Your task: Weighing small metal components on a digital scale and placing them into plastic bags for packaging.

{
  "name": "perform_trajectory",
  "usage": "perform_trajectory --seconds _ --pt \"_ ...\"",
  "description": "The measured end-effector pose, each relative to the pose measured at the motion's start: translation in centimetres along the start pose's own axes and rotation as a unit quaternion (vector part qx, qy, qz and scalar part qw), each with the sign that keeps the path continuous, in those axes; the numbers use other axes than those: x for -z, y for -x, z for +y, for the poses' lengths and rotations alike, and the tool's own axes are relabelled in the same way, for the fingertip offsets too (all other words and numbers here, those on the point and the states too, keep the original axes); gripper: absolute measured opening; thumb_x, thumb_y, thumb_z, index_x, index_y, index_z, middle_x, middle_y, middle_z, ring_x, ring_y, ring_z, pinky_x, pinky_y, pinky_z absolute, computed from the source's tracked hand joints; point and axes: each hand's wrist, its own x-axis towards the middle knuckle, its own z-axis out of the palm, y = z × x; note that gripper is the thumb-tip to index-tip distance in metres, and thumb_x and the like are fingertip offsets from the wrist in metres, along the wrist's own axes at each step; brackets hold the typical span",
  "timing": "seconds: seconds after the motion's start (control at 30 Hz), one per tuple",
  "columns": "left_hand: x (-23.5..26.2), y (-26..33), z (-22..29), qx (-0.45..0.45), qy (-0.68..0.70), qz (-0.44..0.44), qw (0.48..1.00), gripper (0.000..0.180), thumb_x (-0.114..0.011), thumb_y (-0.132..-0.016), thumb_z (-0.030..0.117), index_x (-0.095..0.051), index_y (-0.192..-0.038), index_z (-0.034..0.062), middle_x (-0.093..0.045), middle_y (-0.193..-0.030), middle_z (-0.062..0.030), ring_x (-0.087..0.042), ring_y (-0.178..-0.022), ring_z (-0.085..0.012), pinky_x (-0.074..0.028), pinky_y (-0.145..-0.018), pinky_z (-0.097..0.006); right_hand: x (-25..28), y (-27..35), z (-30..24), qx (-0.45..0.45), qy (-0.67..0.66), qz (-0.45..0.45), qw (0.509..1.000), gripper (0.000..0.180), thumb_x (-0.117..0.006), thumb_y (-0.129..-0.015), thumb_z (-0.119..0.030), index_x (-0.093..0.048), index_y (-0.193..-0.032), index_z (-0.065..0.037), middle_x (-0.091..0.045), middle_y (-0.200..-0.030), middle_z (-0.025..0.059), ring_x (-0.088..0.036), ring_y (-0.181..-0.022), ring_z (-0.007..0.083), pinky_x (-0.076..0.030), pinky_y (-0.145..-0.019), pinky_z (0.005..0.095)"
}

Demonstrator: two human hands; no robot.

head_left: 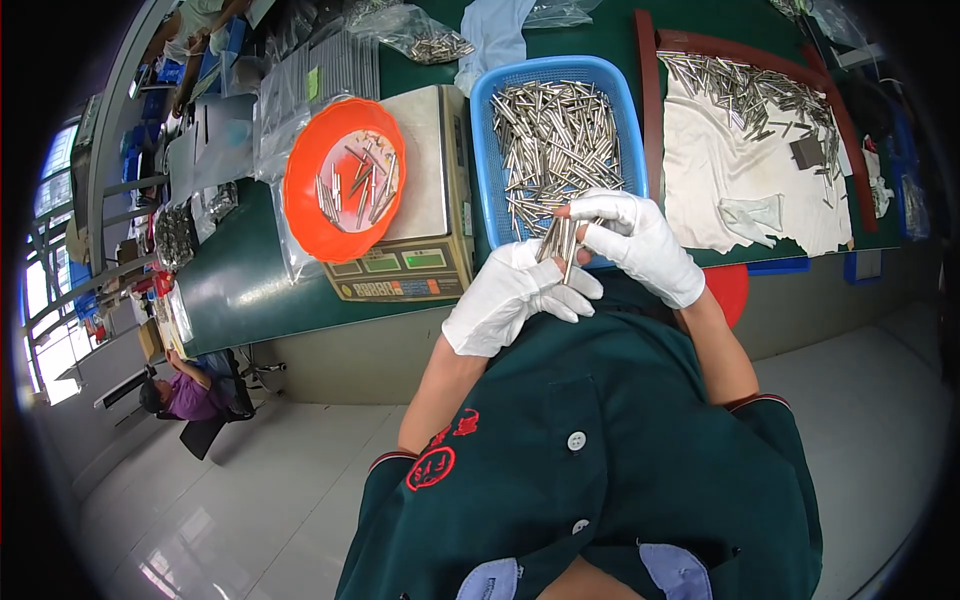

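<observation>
Both my hands wear white gloves with some fingertips bare, and they meet over the near edge of a blue plastic basket [483,150]. My left hand [515,293] is closed around a small bunch of metal pins [568,248]. From the right, my right hand [632,238] pinches at the upper part of the same bunch. Many loose silver pins [555,140] fill the basket. To its left, an orange scalloped bowl [303,190] with a few pins inside sits on a weighing scale [425,160].
At the right, a white cloth [700,180] inside a dark red frame [648,110] bears scattered pins, a small dark block [806,153] and a white glove [752,217]. Plastic bags [410,30] lie at the back. A person [190,390] sits at the far left.
</observation>
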Motion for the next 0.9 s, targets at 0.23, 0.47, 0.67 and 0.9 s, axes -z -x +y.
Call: perform_trajectory --seconds 0.23,0.47,0.67,0.9 --pt "-0.02 -0.06 -0.10 -0.006 -0.012 0.012 1.000 0.034 -0.060 -0.084 0.024 -0.055 -0.101 -0.0045 -0.063 -0.081 -0.0184 -0.064 -0.062 -0.0200 -0.052 -0.053 -0.023 -0.05 -0.13 0.04 -0.001 -0.002 0.000 1.000 0.020 -0.053 -0.084 -0.003 -0.059 -0.102 0.003 -0.058 -0.085 0.0035 -0.055 -0.068 0.0071 -0.044 -0.061 0.0198" --pt "-0.06 -0.14 -0.01 -0.009 -0.070 0.004 0.997 0.024 -0.054 -0.087 0.015 -0.056 -0.099 -0.0053 -0.063 -0.078 -0.0169 -0.064 -0.063 -0.0200 -0.052 -0.054 -0.025 -0.15 -0.28 0.42 -0.036 -0.039 0.003 0.999 0.019 -0.059 -0.082 -0.004 -0.059 -0.099 0.004 -0.058 -0.084 0.0034 -0.055 -0.068 0.0070 -0.046 -0.060 0.0206" --pt "-0.08 -0.46 -0.29 0.016 -0.074 -0.003 0.997 0.022 -0.052 -0.087 0.013 -0.056 -0.097 -0.0058 -0.063 -0.078 -0.0170 -0.064 -0.063 -0.0196 -0.052 -0.054 -0.024 -0.17 -0.33 0.51 -0.046 -0.028 0.003 0.999 0.015 -0.062 -0.080 -0.007 -0.061 -0.092 0.002 -0.057 -0.078 0.0014 -0.053 -0.066 0.0048 -0.046 -0.056 0.0195" --pt "0.11 -0.71 -0.84 0.021 -0.078 -0.011 0.997 0.038 -0.044 -0.092 0.030 -0.054 -0.101 -0.0051 -0.062 -0.075 -0.0126 -0.062 -0.060 -0.0168 -0.049 -0.053 -0.022 -0.32 -0.42 0.86 -0.065 -0.007 0.016 0.998 0.009 -0.060 -0.082 -0.009 -0.062 -0.084 -0.001 -0.058 -0.074 0.0005 -0.052 -0.060 0.0044 -0.043 -0.052 0.0185"
